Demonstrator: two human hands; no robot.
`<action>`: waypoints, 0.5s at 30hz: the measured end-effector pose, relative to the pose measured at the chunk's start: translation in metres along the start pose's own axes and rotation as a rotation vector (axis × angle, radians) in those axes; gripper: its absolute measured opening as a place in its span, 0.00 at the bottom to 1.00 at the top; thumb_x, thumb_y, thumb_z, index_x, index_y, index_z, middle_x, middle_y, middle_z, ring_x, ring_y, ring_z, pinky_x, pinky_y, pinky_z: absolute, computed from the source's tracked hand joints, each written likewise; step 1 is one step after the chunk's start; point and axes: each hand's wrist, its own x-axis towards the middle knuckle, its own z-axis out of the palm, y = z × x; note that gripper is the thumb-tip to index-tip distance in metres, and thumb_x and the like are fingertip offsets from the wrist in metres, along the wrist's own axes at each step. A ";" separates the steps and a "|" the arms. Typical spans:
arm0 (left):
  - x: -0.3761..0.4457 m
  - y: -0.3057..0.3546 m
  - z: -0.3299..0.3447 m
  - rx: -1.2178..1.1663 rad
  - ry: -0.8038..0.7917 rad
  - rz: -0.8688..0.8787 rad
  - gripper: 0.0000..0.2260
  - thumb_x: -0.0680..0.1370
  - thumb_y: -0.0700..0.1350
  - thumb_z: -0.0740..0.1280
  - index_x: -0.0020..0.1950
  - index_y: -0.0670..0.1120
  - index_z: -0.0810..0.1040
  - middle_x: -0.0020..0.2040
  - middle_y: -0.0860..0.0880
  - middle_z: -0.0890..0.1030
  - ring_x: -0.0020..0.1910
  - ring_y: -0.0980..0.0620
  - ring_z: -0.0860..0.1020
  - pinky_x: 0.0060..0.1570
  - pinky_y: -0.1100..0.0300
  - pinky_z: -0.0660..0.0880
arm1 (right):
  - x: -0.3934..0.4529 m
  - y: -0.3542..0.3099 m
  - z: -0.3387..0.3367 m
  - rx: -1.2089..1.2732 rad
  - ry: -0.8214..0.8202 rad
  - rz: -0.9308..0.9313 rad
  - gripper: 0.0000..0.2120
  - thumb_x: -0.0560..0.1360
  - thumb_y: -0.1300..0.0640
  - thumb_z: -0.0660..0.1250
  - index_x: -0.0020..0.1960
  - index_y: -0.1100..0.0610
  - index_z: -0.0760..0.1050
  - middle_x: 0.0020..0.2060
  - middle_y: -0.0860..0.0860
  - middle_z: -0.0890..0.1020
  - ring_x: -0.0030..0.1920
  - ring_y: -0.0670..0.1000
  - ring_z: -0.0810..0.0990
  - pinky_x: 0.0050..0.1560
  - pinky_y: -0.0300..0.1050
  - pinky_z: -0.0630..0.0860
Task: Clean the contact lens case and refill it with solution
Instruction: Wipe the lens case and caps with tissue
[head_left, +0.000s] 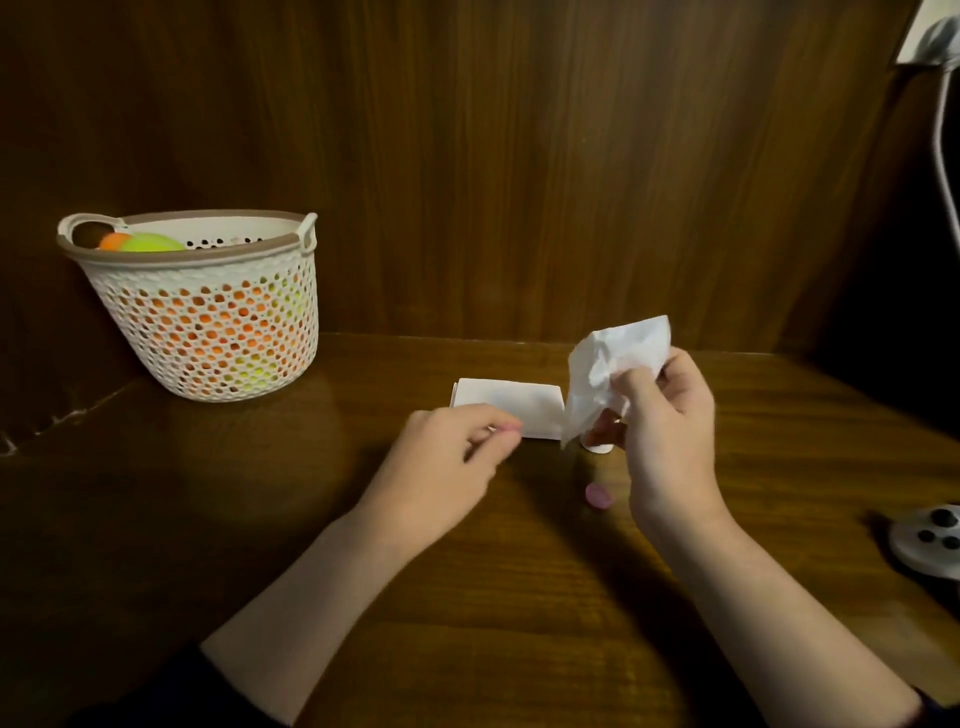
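Tissue (613, 364) pinched in right hand (665, 415) fingers | left hand (441, 462) fingers loosely curled, holding nothing

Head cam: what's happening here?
A person sits at a wooden desk. The right hand holds a crumpled white tissue above the desk. The left hand hovers near a folded tissue pack. A small pink cap lies loose on the desk; a perforated basket stands at back left.
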 end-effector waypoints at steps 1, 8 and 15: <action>-0.001 -0.007 -0.007 -0.085 0.015 -0.029 0.11 0.83 0.49 0.70 0.65 0.54 0.85 0.48 0.62 0.86 0.45 0.63 0.86 0.46 0.62 0.84 | -0.002 0.004 0.002 -0.019 -0.059 0.020 0.09 0.81 0.60 0.66 0.56 0.47 0.79 0.47 0.37 0.85 0.46 0.38 0.84 0.36 0.40 0.85; -0.007 -0.031 -0.022 -0.421 0.093 -0.122 0.12 0.82 0.44 0.72 0.63 0.54 0.86 0.52 0.57 0.89 0.48 0.56 0.88 0.44 0.64 0.83 | -0.016 0.019 0.015 -0.479 -0.294 -0.157 0.04 0.82 0.48 0.71 0.53 0.40 0.76 0.46 0.37 0.85 0.50 0.32 0.82 0.42 0.28 0.78; -0.007 -0.026 -0.019 -0.374 0.103 -0.035 0.12 0.82 0.41 0.71 0.66 0.48 0.85 0.55 0.53 0.88 0.50 0.58 0.88 0.49 0.65 0.84 | -0.015 0.015 0.015 -0.418 -0.311 -0.132 0.06 0.83 0.49 0.71 0.50 0.37 0.79 0.48 0.21 0.80 0.54 0.27 0.78 0.40 0.36 0.82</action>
